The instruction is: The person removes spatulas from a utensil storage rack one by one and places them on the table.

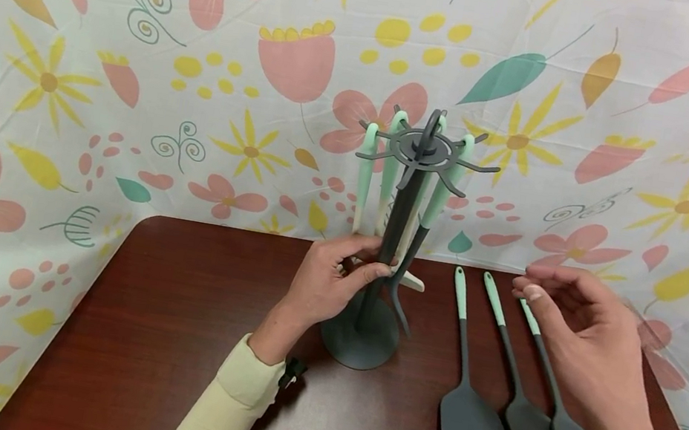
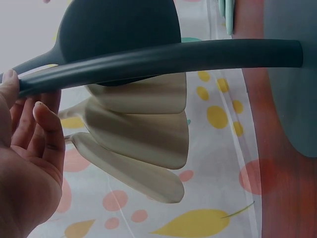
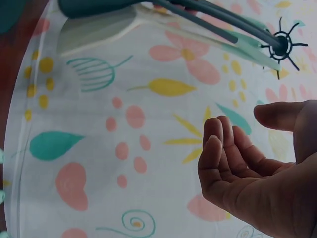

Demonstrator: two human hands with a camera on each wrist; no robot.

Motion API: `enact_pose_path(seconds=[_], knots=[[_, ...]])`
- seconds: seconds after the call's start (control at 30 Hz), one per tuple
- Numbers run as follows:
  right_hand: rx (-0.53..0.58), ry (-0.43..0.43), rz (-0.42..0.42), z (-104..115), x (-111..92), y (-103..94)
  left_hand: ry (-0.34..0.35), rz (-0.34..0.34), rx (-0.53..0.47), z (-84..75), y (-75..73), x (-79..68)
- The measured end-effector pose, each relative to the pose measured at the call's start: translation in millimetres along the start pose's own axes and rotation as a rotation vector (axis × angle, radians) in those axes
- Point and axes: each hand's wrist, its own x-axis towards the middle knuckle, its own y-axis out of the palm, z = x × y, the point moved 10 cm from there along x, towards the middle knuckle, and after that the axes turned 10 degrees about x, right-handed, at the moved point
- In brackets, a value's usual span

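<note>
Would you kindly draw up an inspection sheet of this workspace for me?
Surface: dark reddish-brown table, with a glossy reflection near the front.
Job's things: grey stand upright, with hanging utensils on its hooks; three lying utensils at the right.
Clutter: nothing seen.
Hands: left hand grips the stand's post; right hand holds nothing, near the lying utensils.
Cables: nothing seen.
Surroundings: floral-printed cloth behind the table.

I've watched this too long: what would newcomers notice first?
Probably the dark utensil stand on the table, gripped by the left hand and hung with mint-handled tools. Then three mint-handled utensils lying right of it, near the right hand, and the floral backdrop behind.
</note>
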Motion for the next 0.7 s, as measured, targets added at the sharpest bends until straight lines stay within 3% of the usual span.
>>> enact_pose_path(seconds=[0.13,0.4,0.7], knots=[[0.057,-0.016,-0.002,1,3,8.0,0.006,0.001,0.018,-0.6,-0.9,0.4],[-0.028,-0.050,0.000,7,7,20.9,0.009,-0.005,0.014,0.4,-2.6,0.6],[0.181,-0.067,0.028,3,5,40.1,0.013,-0.003,0.017,-0.2,-1.1,0.5]])
